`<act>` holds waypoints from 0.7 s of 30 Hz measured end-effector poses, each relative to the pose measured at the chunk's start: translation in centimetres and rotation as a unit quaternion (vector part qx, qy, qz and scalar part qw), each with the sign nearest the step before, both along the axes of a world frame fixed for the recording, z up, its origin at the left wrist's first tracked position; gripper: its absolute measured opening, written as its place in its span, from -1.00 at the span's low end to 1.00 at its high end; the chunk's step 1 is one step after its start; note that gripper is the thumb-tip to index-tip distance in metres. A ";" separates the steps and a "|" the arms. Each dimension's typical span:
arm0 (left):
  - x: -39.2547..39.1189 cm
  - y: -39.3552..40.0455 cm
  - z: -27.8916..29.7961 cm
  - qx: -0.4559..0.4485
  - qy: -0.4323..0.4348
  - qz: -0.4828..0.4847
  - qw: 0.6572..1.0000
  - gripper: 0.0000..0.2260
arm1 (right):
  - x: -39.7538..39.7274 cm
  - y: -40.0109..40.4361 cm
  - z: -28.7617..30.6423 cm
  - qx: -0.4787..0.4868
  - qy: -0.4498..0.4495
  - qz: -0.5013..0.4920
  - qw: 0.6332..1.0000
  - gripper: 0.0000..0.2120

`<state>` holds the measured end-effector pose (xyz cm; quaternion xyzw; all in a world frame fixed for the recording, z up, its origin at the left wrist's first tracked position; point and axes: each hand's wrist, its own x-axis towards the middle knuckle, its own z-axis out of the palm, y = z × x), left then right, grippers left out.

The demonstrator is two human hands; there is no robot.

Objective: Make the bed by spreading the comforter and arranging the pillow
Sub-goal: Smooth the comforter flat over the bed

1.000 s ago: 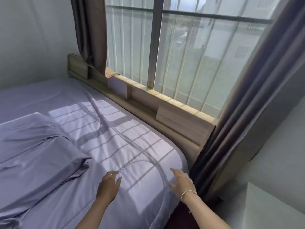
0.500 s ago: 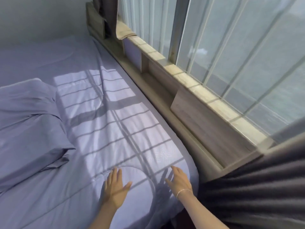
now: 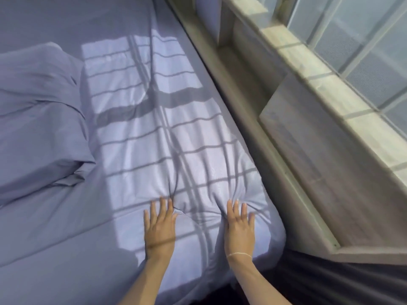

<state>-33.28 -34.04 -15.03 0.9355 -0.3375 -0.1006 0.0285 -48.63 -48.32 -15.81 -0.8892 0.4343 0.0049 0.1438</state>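
Observation:
A pale lavender comforter (image 3: 136, 137) covers the bed, lit by window light with barred shadows. My left hand (image 3: 159, 225) lies flat on it near the bed's near right corner, fingers straight and pressing into the fabric. My right hand (image 3: 239, 226), with a thin bracelet at the wrist, presses flat beside it, closer to the window edge. Small creases fan out from the fingertips of both hands. A lavender pillow (image 3: 41, 119) lies rumpled on the bed to the left, apart from both hands.
A wooden ledge (image 3: 312, 137) with compartments runs along the bed's right side under the window (image 3: 361, 40). A dark curtain (image 3: 343, 282) bunches at the lower right by the bed corner. A pale panel (image 3: 207, 16) stands in a compartment at the top.
The view has tipped down and closer to the bed. Both hands have slid forward and now press flat into the comforter, pushing creases ahead of the fingertips.

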 end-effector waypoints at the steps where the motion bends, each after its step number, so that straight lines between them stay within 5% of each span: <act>1: 0.1 0.1 0.2 0.005 0.017 -0.010 1.000 -0.60 | -0.2 0.0 0.1 -0.011 -0.025 0.004 1.000 -0.53; 3: -0.3 0.7 0.8 0.049 0.041 -0.039 0.997 -0.48 | -0.9 0.0 0.5 -0.037 -0.079 -0.007 0.996 -0.50; 6: -1.0 1.3 1.5 0.051 -0.043 -0.091 0.994 -0.40 | -2.8 -0.1 1.4 -0.048 -0.157 0.011 0.986 -0.41; 12: -3.7 0.3 4.9 0.036 -0.021 -0.120 0.992 -0.62 | -7.0 -0.7 1.4 -0.146 -0.193 0.020 0.970 -0.51; 18: -5.0 -1.1 4.1 0.070 0.019 -0.119 0.990 -0.62 | -7.7 -0.7 0.0 -0.018 -0.081 -0.077 0.994 -0.54; 21: -4.8 -2.1 3.4 0.071 0.016 -0.121 0.990 -0.66 | -7.1 -1.2 0.6 0.053 -0.100 -0.093 0.989 -0.70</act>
